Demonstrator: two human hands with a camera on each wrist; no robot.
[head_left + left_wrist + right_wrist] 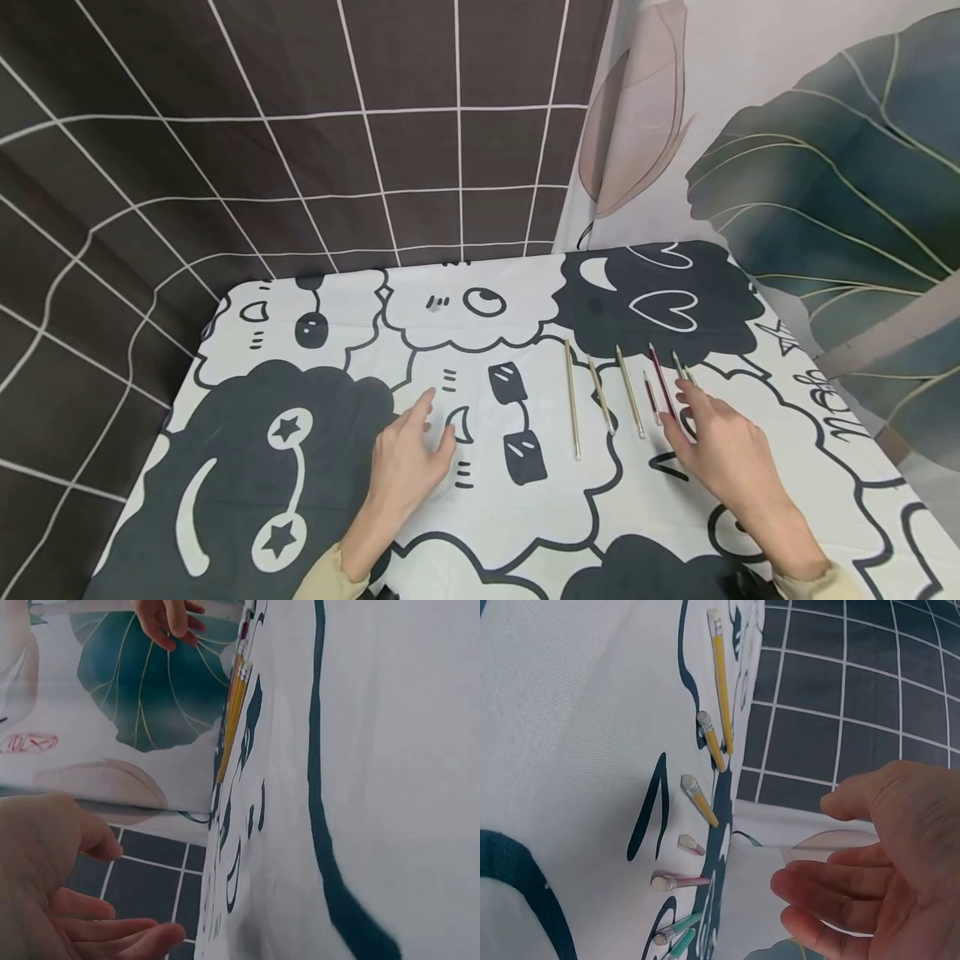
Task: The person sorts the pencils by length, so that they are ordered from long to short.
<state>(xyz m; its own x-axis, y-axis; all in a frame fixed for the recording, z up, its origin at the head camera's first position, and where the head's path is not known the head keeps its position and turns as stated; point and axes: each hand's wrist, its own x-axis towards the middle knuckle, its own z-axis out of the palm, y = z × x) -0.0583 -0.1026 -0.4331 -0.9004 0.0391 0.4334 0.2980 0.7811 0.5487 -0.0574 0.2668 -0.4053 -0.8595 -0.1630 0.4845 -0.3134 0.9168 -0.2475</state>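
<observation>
Beige sleeves (330, 575) fill the head view's near edge; left hand (405, 458) relaxed, empty, over the cloth-covered worktop (547, 521); right hand (723, 454) partly hiding a row of pencils (630, 392). Left-wrist view: pencils beyond left hand, leaf-printed drape (150, 690) behind. Right-wrist view: right hand loose, empty, near pencils, dark gridded drape (870, 690) beyond.

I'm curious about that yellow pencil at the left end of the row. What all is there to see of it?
The yellow pencil is slim and straight, with a silvery, metal-looking band and a pale eraser. It lies on the black-and-white patterned cloth, eraser end nearer the head camera, apart from the next pencil and looking longer than it. Only the cloth touches it. Its far tip is too small to judge for sharpness.
</observation>
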